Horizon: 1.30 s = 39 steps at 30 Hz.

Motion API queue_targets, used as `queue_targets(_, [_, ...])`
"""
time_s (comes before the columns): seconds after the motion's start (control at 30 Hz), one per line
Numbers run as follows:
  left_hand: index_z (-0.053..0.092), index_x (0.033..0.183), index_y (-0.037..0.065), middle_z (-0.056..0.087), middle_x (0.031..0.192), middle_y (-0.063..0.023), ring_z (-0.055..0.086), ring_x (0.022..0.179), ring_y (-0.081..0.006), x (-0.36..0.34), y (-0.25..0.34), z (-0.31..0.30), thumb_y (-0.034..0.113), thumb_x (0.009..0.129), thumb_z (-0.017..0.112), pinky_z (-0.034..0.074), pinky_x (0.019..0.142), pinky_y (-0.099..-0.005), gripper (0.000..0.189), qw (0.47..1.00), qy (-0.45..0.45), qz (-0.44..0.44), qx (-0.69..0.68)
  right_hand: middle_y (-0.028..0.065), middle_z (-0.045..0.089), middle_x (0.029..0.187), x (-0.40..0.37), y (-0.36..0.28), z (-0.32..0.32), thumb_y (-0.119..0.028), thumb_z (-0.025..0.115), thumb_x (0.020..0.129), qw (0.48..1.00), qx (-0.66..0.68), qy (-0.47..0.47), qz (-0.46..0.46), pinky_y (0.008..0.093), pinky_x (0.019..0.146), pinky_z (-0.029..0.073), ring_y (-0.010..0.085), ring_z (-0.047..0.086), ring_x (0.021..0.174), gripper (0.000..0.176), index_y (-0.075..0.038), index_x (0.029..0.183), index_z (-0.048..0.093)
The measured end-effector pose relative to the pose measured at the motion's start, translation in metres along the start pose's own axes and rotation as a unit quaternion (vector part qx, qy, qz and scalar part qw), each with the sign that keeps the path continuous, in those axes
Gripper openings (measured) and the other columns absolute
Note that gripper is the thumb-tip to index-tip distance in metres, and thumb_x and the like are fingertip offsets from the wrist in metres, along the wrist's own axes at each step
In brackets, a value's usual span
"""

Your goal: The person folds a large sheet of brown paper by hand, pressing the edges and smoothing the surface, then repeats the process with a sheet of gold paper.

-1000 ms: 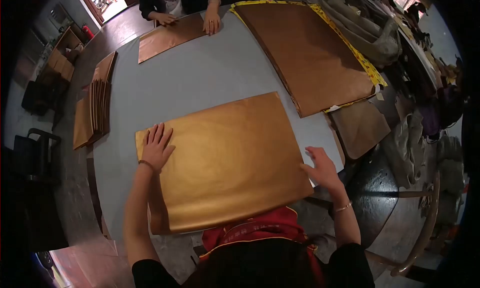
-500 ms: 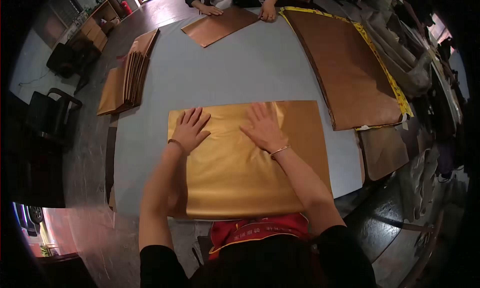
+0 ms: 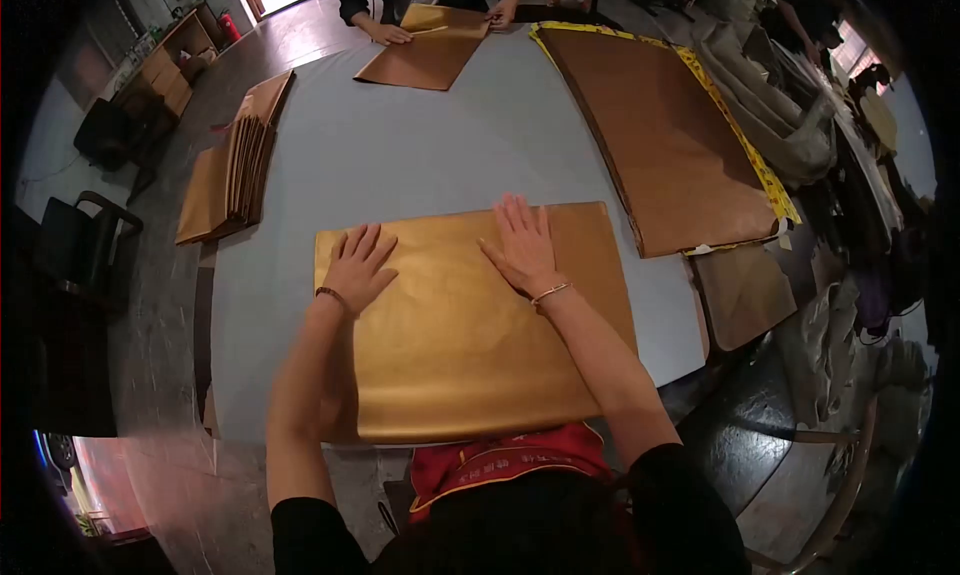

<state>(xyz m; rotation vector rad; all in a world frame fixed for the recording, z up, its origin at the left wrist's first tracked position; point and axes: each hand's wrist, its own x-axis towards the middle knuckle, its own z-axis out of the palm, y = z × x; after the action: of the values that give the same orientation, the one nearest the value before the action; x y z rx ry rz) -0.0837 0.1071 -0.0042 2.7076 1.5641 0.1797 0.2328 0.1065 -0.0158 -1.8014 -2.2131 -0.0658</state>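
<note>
I see grey bench (image 3: 430, 145): gold sheet (image 3: 450, 325) near, folded stack (image 3: 225, 180) left, yellow-edged brown stack (image 3: 665, 140) right, copper sheet (image 3: 425, 63) far.

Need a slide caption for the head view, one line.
Left hand and right hand spread on a gold sheet, brown stack farther right on the grey table.

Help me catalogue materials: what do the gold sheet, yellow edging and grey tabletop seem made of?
Gold sheet: perhaps coated paper, metallic sheen, given its soft highlights.
Yellow edging: perhaps printed paper or plastic, with dark patterning; finish unclear.
Grey tabletop: matte, no visible grain; cloth or board, can't tell.
</note>
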Motion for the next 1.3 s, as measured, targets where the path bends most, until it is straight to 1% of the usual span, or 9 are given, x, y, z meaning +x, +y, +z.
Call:
queue_targets(0.1, [0.042,0.137,0.018,0.031,0.148,-0.0122,0.023,0.139,-0.0307,0.001,-0.001,0.004,0.041,0.089,0.049,0.015,0.113,-0.0484,0.054,1.0,0.009,0.003,-0.002,0.0147,0.029,0.149,-0.001,0.022,0.009,-0.052,0.039,0.094,0.997,0.032,-0.03,-0.062,0.0457,0.115,0.012,0.0281,0.023,0.14,0.07,-0.002,0.142,0.032])
queue_targets(0.23, [0.041,0.138,0.019,0.03,0.149,-0.0118,0.024,0.139,-0.0307,0.0,-0.001,-0.003,0.042,0.09,0.049,0.015,0.113,-0.0488,0.053,1.0,0.004,0.0,-0.005,0.02,0.025,0.15,-0.021,0.098,-0.002,-0.055,0.038,0.094,0.981,-0.001,0.001,0.196,0.0471,0.114,0.016,0.0317,0.022,0.139,0.076,0.003,0.141,0.029])
queue_targets(0.33, [0.04,0.138,0.02,0.031,0.148,-0.0117,0.024,0.138,-0.0306,0.0,0.0,-0.002,0.043,0.09,0.048,0.015,0.113,-0.049,0.053,1.0,0.008,-0.001,-0.014,0.0228,0.025,0.149,-0.028,0.109,-0.018,-0.053,0.039,0.094,0.968,-0.025,-0.026,0.248,0.0477,0.113,0.017,0.0336,0.023,0.139,0.075,0.006,0.141,0.028])
queue_targets(0.4, [0.039,0.139,0.02,0.031,0.148,-0.0113,0.024,0.138,-0.0307,0.0,-0.003,0.003,0.045,0.092,0.045,0.014,0.113,-0.0487,0.054,1.0,0.017,0.007,0.008,0.0217,0.027,0.148,-0.022,0.089,-0.011,-0.051,0.04,0.094,0.98,-0.043,0.013,0.195,0.0473,0.114,0.016,0.0345,0.024,0.138,0.074,0.006,0.14,0.029])
queue_targets(0.57, [0.037,0.141,0.023,0.03,0.149,-0.0109,0.024,0.138,-0.0304,-0.004,-0.006,0.007,0.048,0.094,0.04,0.015,0.112,-0.0475,0.053,0.999,0.023,0.014,0.037,0.0124,0.027,0.15,-0.032,-0.018,-0.016,-0.057,0.044,0.09,0.984,-0.036,0.002,-0.177,0.0628,0.11,0.006,0.0312,0.021,0.14,0.068,-0.014,0.142,0.036])
queue_targets(0.7, [0.035,0.142,0.024,0.028,0.151,-0.011,0.023,0.139,-0.0299,-0.002,-0.008,0.011,0.05,0.094,0.038,0.014,0.112,-0.0474,0.055,0.999,0.02,0.015,0.04,0.0096,0.025,0.152,-0.048,-0.039,-0.024,-0.062,0.043,0.086,0.983,0.024,-0.104,-0.151,0.0716,0.103,0.002,0.0303,0.017,0.142,0.069,-0.019,0.14,0.041])
queue_targets(0.93, [0.033,0.144,0.021,0.022,0.153,-0.0112,0.018,0.141,-0.0289,-0.001,-0.007,0.0,0.052,0.095,0.037,0.012,0.114,-0.0458,0.058,0.999,-0.031,0.002,0.02,0.0081,0.026,0.152,-0.049,-0.038,-0.025,-0.06,0.05,0.084,0.983,0.036,-0.094,-0.153,0.0706,0.104,0.003,0.0286,0.016,0.142,0.07,-0.021,0.141,0.04])
queue_targets(1.17, [0.023,0.148,0.014,0.018,0.155,-0.0084,0.014,0.143,-0.0255,-0.032,-0.033,0.007,0.06,0.094,0.026,0.005,0.115,-0.0499,0.071,0.952,0.003,-0.307,-0.009,0.0084,0.024,0.153,-0.049,-0.033,-0.017,-0.063,0.048,0.084,0.982,0.016,-0.096,-0.164,0.0712,0.104,0.002,0.0294,0.016,0.142,0.069,-0.023,0.14,0.041])
queue_targets(1.3, [0.017,0.148,0.006,0.013,0.155,-0.0148,0.011,0.143,-0.033,-0.024,-0.01,-0.002,0.058,0.093,0.032,0.003,0.112,-0.0563,0.077,0.908,-0.012,-0.419,0.006,0.0081,0.023,0.153,-0.048,-0.036,-0.02,-0.062,0.049,0.084,0.981,0.013,-0.102,-0.167,0.071,0.104,0.002,0.0293,0.016,0.142,0.069,-0.023,0.141,0.041])
